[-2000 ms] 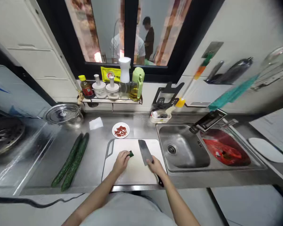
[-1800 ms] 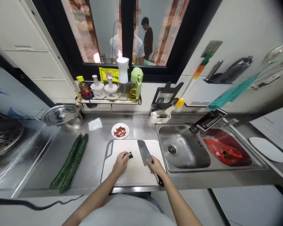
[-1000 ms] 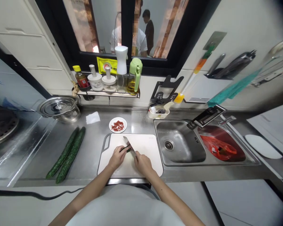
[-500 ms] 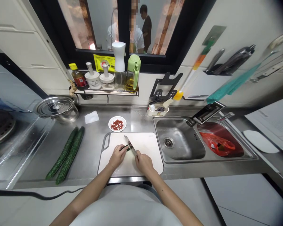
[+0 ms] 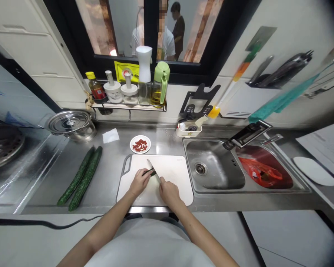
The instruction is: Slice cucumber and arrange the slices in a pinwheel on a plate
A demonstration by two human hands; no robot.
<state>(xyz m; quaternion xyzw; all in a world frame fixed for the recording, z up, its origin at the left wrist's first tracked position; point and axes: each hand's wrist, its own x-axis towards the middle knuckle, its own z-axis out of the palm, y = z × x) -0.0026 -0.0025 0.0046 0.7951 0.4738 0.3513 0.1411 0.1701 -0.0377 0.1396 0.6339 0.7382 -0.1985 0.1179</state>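
Note:
On the white cutting board (image 5: 174, 168), my left hand (image 5: 140, 182) has its fingers closed on a small dark green piece of cucumber (image 5: 153, 173), mostly hidden by fingers and blade. My right hand (image 5: 169, 191) is wrapped around the handle of a kitchen knife (image 5: 152, 168). The blade points away and to the left and crosses the piece just right of my left fingertips. Two long whole cucumbers (image 5: 85, 178) lie side by side on the counter to the left. Behind the board stands a white plate (image 5: 133, 148) of small red bits.
A double sink (image 5: 215, 189) with a tap (image 5: 247, 134) lies right of the board, a red plastic bag (image 5: 260, 173) in its right basin. At the back left are a lidded steel pot (image 5: 85, 131) and a white paper (image 5: 110, 135). Above, a shelf (image 5: 133, 106) carries bottles and jars.
The camera view has tilted slightly, so the surroundings appear shifted. Both hands stay at nearly the same place on the board, still holding the knife and the green piece.

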